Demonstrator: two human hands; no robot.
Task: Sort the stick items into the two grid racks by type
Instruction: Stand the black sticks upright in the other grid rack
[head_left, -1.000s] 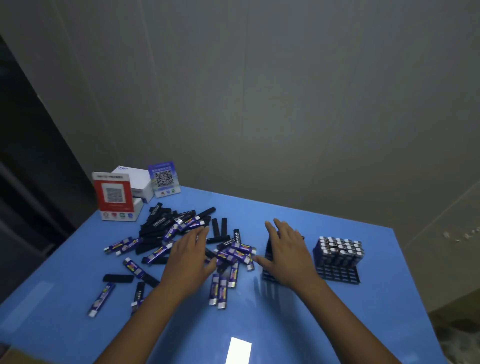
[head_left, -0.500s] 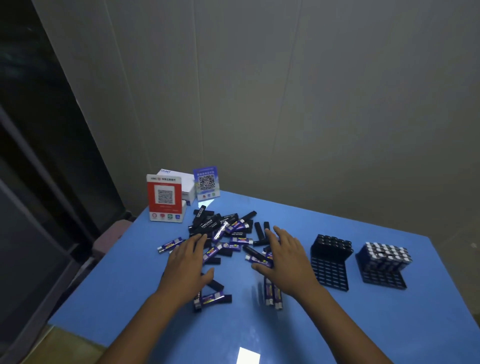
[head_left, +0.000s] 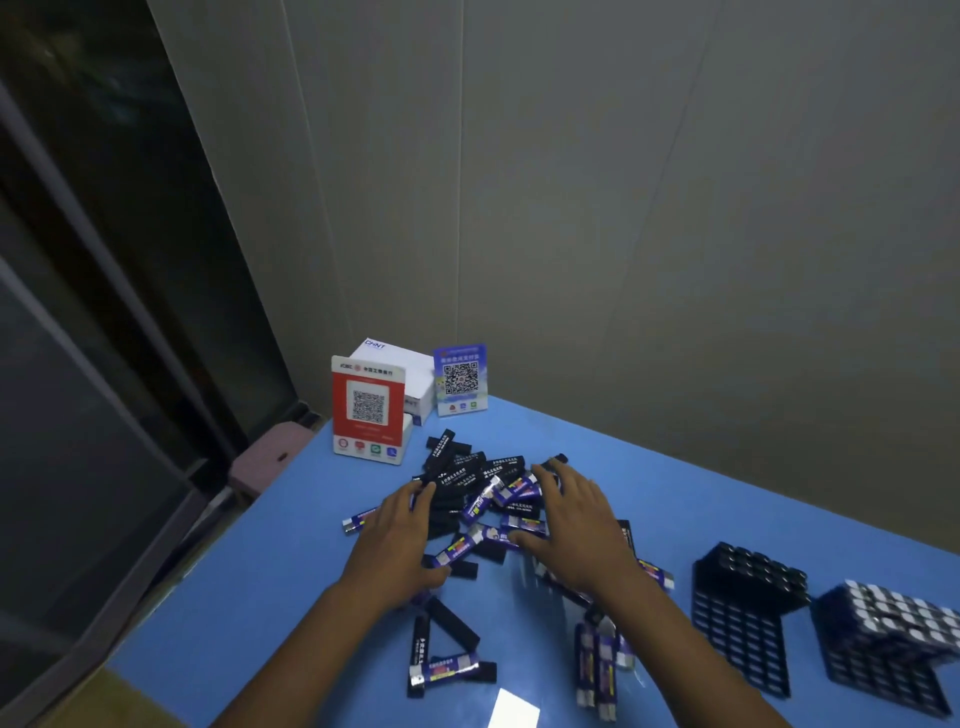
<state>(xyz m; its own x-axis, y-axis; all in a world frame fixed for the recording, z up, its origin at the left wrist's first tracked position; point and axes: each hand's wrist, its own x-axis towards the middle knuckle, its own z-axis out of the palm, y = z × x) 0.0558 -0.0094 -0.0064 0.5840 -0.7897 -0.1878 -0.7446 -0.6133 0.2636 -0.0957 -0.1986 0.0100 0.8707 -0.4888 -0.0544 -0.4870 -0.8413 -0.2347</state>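
Observation:
A loose pile of black sticks (head_left: 457, 475) and blue-purple sticks (head_left: 511, 491) lies on the blue table (head_left: 270, 587). My left hand (head_left: 397, 540) rests flat on the pile's left side, fingers spread and straight. On the right side of the pile, my right hand (head_left: 582, 525) lies palm down with fingers spread over the sticks. Neither hand grips anything. At the right stand two black grid racks: one (head_left: 743, 608) holds black sticks, the other (head_left: 883, 644) holds sticks with white ends.
A red QR sign (head_left: 368, 408), a white box (head_left: 402, 371) and a blue QR sign (head_left: 460, 379) stand at the table's far left corner. More sticks (head_left: 597, 665) lie near the front edge. A wall runs behind; a dark window is left.
The view has swung left, so the racks now sit further right. Both hands slid further away into the pile, spreading over the sticks, still flat and holding nothing.

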